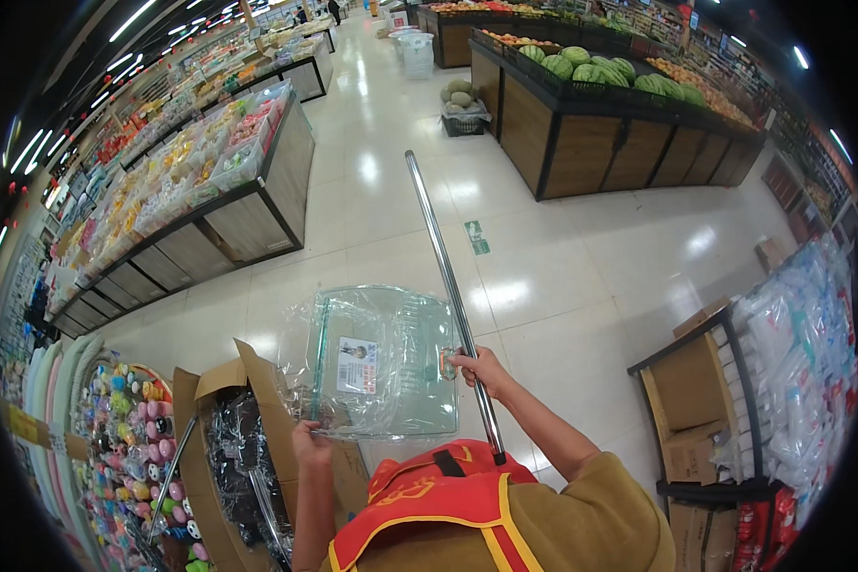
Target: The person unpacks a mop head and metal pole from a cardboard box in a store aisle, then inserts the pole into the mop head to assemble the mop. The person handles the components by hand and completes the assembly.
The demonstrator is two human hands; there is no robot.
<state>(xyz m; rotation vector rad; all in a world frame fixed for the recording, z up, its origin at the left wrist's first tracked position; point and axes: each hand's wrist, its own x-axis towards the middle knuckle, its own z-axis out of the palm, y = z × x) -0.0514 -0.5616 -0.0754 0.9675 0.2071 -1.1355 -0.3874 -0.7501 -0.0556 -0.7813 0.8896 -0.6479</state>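
My left hand (312,444) pinches the lower left corner of a clear, greenish plastic pan (405,367), which looks like a dustpan head. Loose transparent film wraps the pan, and a printed label (357,365) shows on its face. A long shiny metal pole (439,234) slants past the pan's right side, its lower end reaching my red apron. Around that pole my right hand (480,372) is closed, next to the pan's right edge. By the fingertips sits a small orange ring-like piece (447,363); whether it belongs to the pan I cannot tell.
An opened cardboard box (200,448) of film-wrapped black items stands at my left, beside a rack of colourful trinkets (129,448). Ahead are a bagged-goods counter (248,214) and a watermelon stand (582,143). On the right stands a shelf (696,391) piled with plastic-wrapped goods.
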